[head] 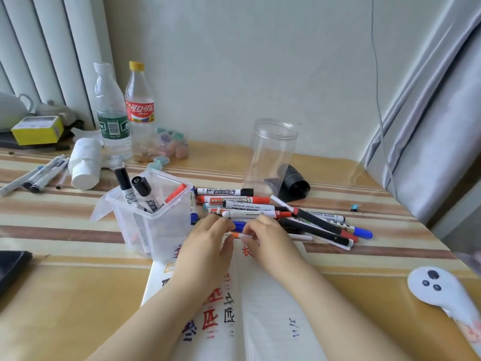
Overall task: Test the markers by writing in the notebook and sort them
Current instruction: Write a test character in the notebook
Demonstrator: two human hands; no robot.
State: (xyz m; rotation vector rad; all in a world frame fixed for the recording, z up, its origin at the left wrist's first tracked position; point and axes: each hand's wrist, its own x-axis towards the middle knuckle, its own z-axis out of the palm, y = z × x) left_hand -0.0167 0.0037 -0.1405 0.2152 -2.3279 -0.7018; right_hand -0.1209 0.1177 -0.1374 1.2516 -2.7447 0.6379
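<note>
Both hands met over the top edge of the open notebook (pixel 260 295). The left hand (pixel 208 243) and right hand (pixel 268 238) pinched between them a slim white marker with an orange end (pixel 237 235), fingertips closed on it from either side; whether the cap was on or coming off could not be told.

Immediately beyond the grip lay the loose pile of markers (pixel 260 207), black, red and blue, overlapping too much for a firm count. To the left of the grip, touching the notebook's corner, stood a translucent square tub (pixel 161 225) holding three upright markers: two black-capped, one red-capped. Beyond the pile to the right stood a clear round jar (pixel 273 152), nothing visible inside it, with a black roll (pixel 295 185) behind its base.

Far left of the grip, several more pens (pixel 36 175) lay by a white roll (pixel 84 166). Two plastic bottles (pixel 125 113) stood behind the tub.

Open table (pixel 78 295) remained left of the notebook. A white controller (pixel 440 287) lay near the right-hand edge.
</note>
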